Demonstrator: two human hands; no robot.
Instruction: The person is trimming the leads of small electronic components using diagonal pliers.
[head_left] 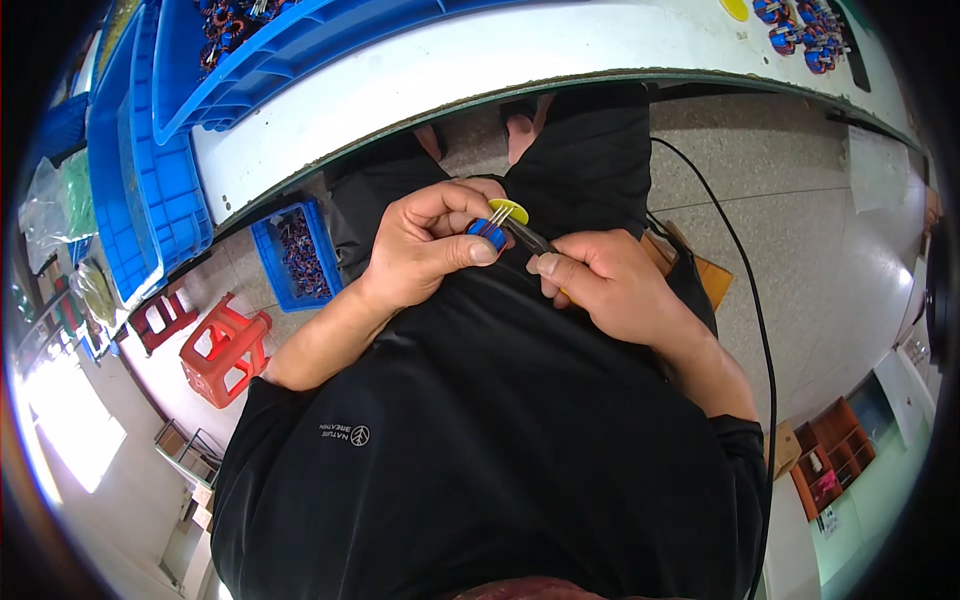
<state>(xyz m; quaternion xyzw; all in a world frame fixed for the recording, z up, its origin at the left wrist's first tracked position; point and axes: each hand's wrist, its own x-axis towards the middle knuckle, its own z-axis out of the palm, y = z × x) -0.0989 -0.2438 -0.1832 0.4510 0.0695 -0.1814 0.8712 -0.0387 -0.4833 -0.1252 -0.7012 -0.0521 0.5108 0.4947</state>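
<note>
Between the thumb and fingers of my left hand (425, 245) is a small blue coil (486, 234) with several straight metal leads pointing up and to the right. Just behind the leads shows a round yellow disc (514, 209); whether my left fingers hold it too, I cannot tell. My right hand (615, 285) is closed around a pair of dark-jawed pliers (530, 238), part of a yellow handle showing below the fingers. The pliers' tips reach the coil's leads, but whether they grip one is too small to make out. Both hands are above my lap.
Ahead runs a white table (400, 85) with a blue bin (290, 60) of coils at left and a coil cluster (815, 40) at right. Below left stand a blue crate (262, 245) of small parts and a red stool (225, 350). A black cable (745, 270) hangs at right.
</note>
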